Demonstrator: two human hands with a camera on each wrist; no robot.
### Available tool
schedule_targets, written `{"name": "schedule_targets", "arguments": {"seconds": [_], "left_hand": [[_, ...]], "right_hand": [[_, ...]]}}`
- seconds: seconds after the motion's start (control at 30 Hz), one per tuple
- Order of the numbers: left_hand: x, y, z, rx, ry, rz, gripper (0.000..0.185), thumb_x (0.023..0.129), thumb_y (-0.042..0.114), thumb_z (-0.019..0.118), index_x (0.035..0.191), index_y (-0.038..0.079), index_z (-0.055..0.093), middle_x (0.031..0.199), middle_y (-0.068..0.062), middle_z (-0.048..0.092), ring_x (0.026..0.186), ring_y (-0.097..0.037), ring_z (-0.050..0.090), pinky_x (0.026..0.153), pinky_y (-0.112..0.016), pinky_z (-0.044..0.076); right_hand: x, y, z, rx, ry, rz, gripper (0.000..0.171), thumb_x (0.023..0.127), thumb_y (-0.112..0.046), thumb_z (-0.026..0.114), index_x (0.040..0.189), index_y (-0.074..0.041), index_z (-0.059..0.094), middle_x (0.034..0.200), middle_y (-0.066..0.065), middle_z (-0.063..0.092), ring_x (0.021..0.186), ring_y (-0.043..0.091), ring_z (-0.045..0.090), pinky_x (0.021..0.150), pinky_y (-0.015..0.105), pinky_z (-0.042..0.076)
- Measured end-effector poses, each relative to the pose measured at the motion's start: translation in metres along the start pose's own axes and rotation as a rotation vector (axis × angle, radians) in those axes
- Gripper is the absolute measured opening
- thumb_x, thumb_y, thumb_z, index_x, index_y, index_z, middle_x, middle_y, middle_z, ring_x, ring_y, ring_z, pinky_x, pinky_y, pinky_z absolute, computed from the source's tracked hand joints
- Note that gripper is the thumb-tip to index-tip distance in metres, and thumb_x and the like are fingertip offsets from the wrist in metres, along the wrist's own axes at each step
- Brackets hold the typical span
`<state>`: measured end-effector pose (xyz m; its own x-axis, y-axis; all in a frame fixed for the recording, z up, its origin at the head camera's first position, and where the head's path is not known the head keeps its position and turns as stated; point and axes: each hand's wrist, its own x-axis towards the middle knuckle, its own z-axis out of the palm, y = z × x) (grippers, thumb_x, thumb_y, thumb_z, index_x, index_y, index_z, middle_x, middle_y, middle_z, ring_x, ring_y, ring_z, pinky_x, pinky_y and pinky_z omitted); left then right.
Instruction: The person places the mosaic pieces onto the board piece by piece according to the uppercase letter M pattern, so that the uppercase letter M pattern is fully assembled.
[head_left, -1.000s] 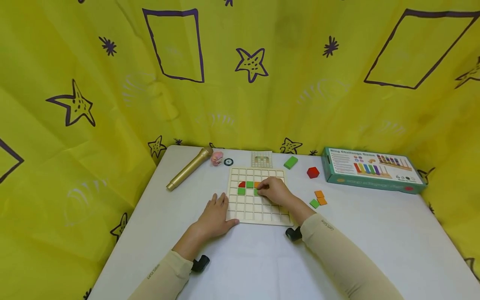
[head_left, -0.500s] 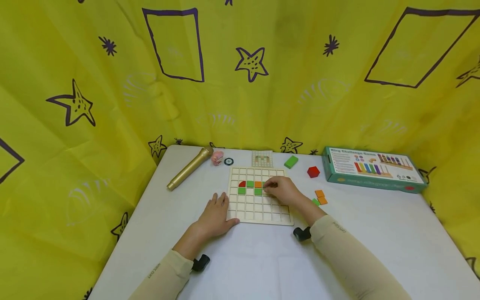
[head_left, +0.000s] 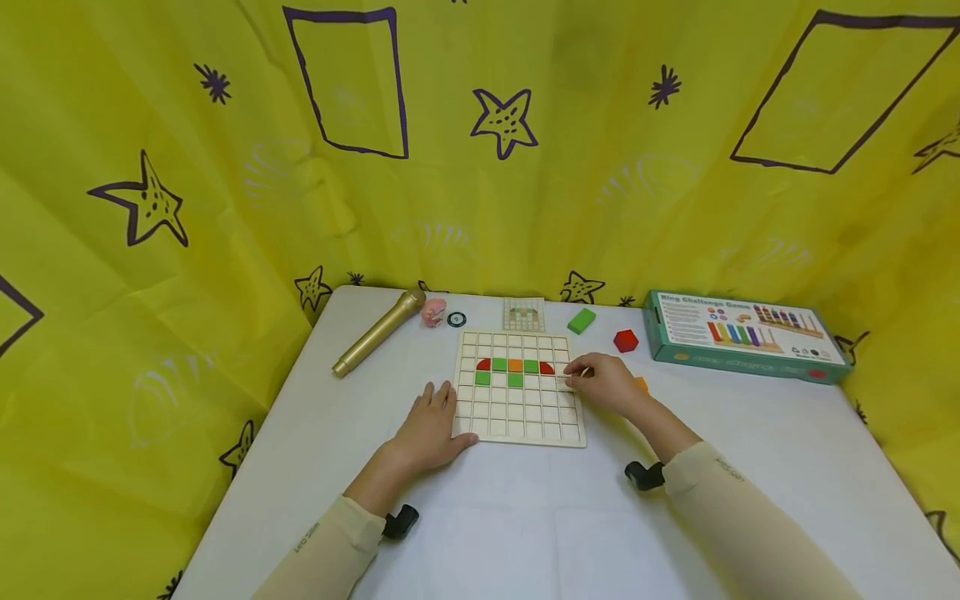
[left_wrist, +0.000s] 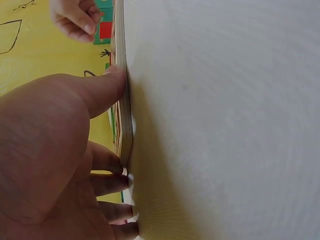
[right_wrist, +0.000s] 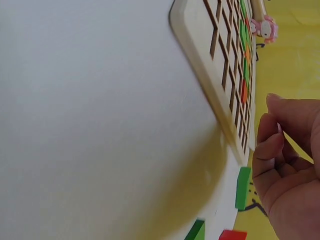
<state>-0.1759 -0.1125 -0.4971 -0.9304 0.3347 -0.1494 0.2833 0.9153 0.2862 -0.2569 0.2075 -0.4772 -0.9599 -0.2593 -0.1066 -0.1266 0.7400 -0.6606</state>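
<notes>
A wooden grid board (head_left: 517, 421) lies on the table. One row in it holds a red quarter-round tile (head_left: 483, 364), a green tile (head_left: 499, 365), an orange tile (head_left: 515, 365), another green tile (head_left: 531, 367) and a second red quarter-round tile (head_left: 547, 367). Below them sit two more green tiles. My left hand (head_left: 427, 429) rests with spread fingers at the board's left edge, its thumb against the front corner. Just off the board's right edge hovers my right hand (head_left: 606, 383), fingers loosely curled; in the right wrist view nothing shows between thumb and fingertips.
A pattern card (head_left: 523, 315) lies behind the board. Nearby are a green block (head_left: 581, 321), a red hexagonal block (head_left: 626, 341), a boxed ring game (head_left: 746, 337), a gold microphone (head_left: 378, 333), a pink figurine (head_left: 433, 312) and a dark disc (head_left: 456, 319). My right hand mostly hides an orange tile (head_left: 642, 384).
My right hand has moved rightward off the tile row, uncovering a green tile and the second red quarter-round tile. It now covers most of the loose tiles. My left hand stays in place.
</notes>
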Motion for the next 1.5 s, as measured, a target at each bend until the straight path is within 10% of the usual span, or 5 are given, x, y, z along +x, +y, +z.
{"name": "schedule_targets", "arguments": {"seconds": [1.5], "left_hand": [[0.000,-0.001,-0.001,-0.036,0.011,0.021,0.089,0.097,0.051,0.061,0.151,-0.013,0.031,0.159,-0.029,0.026,0.147,-0.051,0.017,0.117,-0.057,0.023]], "right_hand": [[-0.053,0.073,-0.031,-0.042,0.044,0.138,0.033,0.090,-0.018,0.076,0.114,0.005,0.070,0.094,0.009,0.060,0.090,0.027,0.052,0.077,0.036,0.045]]}}
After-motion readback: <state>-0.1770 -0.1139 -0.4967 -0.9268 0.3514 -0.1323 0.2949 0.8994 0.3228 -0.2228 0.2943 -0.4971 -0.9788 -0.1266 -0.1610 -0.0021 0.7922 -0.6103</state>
